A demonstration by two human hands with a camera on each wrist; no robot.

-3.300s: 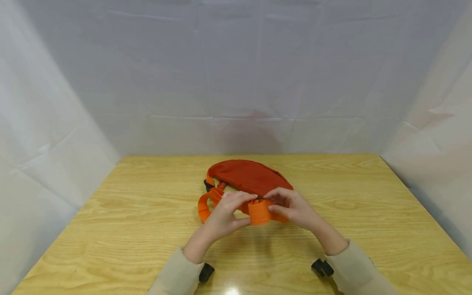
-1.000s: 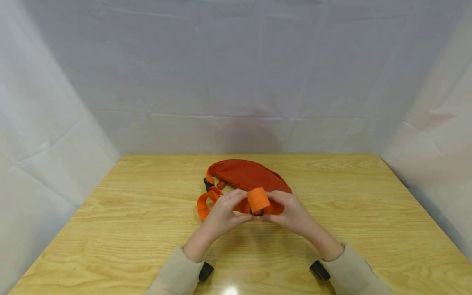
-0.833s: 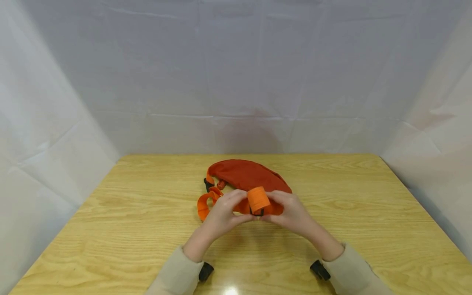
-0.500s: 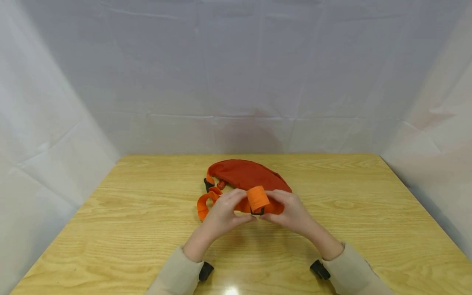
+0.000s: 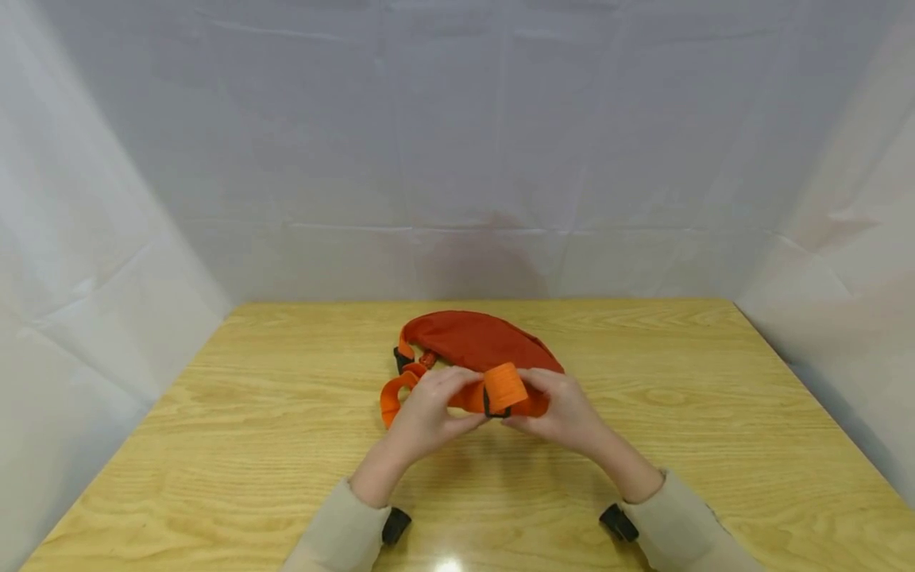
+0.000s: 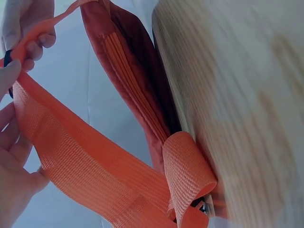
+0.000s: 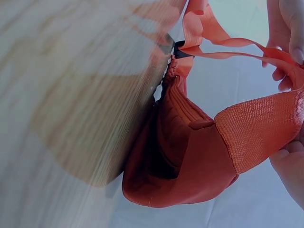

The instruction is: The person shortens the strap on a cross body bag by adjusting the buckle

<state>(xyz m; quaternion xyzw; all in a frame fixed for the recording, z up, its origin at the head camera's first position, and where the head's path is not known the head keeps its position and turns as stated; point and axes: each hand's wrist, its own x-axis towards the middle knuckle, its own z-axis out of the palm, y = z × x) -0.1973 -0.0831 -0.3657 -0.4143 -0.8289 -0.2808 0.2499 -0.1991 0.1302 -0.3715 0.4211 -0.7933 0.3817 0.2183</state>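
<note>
A red waist bag (image 5: 486, 338) lies on the table with its orange webbing strap (image 5: 504, 386) drawn toward me. My left hand (image 5: 432, 405) pinches the strap beside a small black slide buckle (image 5: 496, 413), thumb below and fingers above. From the other side my right hand (image 5: 565, 409) grips the same strap near the buckle. A short strap loop stands up between the two hands, over the buckle. In the left wrist view a wide strap length (image 6: 85, 156) runs from the hands down to the bag. Fingertips are partly hidden behind the webbing.
A second black buckle (image 5: 403, 360) sits at the bag's left end, with a curled strap loop (image 5: 390, 397) below it. The wooden table (image 5: 286, 445) meets white sheeting (image 5: 500, 159) at the back and sides. Black wrist devices (image 5: 396, 526) show at the cuffs.
The strap loop, which hung down in front of the hands, now stands up above the buckle. Lately it has shifted slightly right, and more of the black buckle shows.
</note>
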